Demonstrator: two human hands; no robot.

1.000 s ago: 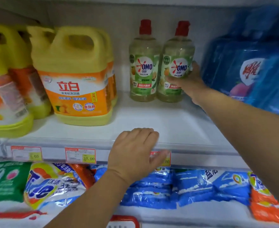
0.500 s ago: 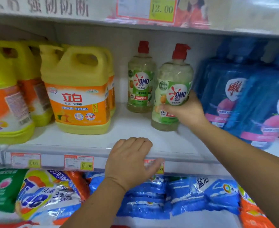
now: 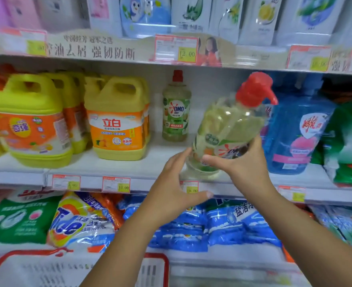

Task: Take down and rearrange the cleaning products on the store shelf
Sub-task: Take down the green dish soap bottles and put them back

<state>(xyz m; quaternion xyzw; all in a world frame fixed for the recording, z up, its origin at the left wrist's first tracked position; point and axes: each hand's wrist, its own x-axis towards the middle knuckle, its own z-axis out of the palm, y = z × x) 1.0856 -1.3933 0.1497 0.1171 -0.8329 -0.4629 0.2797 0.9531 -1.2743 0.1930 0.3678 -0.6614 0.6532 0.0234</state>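
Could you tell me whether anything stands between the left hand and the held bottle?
Nothing visible does: the open left hand is right beside the base of the tilted bottle, which the right hand grips.

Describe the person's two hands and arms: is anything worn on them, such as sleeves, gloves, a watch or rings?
Both hands are bare: the left hand and the right hand show no gloves and no rings. The left forearm and the right forearm are uncovered up to the frame edge, with no sleeve, watch or bracelet in view. The left thumbnail looks short and unpainted.
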